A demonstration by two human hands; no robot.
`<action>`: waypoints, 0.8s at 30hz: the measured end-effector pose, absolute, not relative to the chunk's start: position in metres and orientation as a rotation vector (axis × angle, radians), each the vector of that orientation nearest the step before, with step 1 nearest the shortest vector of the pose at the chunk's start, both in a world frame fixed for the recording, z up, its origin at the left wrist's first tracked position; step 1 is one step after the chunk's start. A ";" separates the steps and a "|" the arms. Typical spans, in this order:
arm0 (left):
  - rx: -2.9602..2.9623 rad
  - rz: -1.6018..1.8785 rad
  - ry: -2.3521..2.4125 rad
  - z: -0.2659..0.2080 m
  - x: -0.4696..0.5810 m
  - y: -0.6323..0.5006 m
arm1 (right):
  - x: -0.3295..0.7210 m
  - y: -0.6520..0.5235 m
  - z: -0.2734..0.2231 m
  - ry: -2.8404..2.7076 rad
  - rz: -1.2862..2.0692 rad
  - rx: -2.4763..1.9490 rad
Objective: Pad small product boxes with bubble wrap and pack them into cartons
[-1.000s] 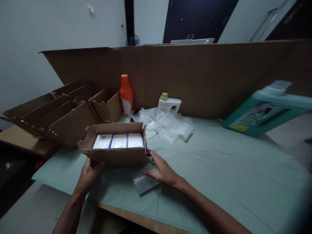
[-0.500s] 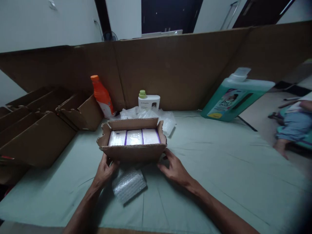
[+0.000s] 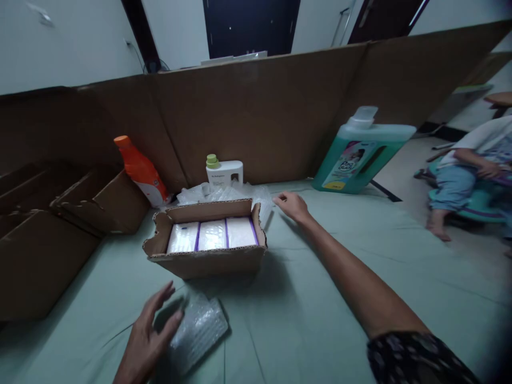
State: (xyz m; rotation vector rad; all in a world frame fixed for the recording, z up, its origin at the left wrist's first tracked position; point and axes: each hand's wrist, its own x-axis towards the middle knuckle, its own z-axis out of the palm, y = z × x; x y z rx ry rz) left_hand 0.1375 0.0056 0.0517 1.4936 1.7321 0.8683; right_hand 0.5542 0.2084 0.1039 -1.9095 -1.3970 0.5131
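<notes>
In the head view a small open cardboard box (image 3: 208, 264) stands on the cloth-covered table, with three white, purple-edged packs (image 3: 212, 234) side by side in it. In front of the box, my left hand (image 3: 150, 330) is open, fingers and thumb apart, at the left edge of a folded piece of bubble wrap (image 3: 200, 330). Beyond the box's right end my right hand (image 3: 293, 206) has its fingers curled together, with nothing visible in them. Its fingertips are close to loose bubble wrap (image 3: 262, 200) heaped behind the box.
Behind stand an orange bottle (image 3: 142, 170), a white bottle with a green cap (image 3: 226, 172) and a large teal jug (image 3: 360, 154), before a cardboard screen (image 3: 248, 106). Cardboard bins (image 3: 44, 256) line the left side. A seated person (image 3: 464, 170) is at the far right.
Both hands have let go of the box. My left hand has come back and opened beside the folded bubble wrap; my right hand has reached forward past the box. The camera view has shifted.
</notes>
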 end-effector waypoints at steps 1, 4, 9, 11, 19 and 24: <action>1.573 0.834 1.759 0.047 0.138 -0.005 | 0.557 0.228 0.101 -1.345 0.517 -1.926; 1.814 0.703 1.732 0.028 0.143 -0.025 | 0.558 0.264 0.089 -1.230 0.539 -1.862; 1.823 0.734 1.770 0.006 0.116 -0.016 | 0.590 0.251 0.082 -1.049 0.491 -1.539; 1.684 0.797 1.907 0.013 0.091 -0.002 | 0.611 0.225 0.082 -0.962 0.485 -1.456; 1.499 0.888 2.235 0.074 0.044 0.096 | 0.623 0.108 0.066 -0.750 0.619 -1.501; 1.617 0.919 2.175 0.079 0.063 0.140 | 0.621 0.109 0.075 -0.761 0.480 -1.667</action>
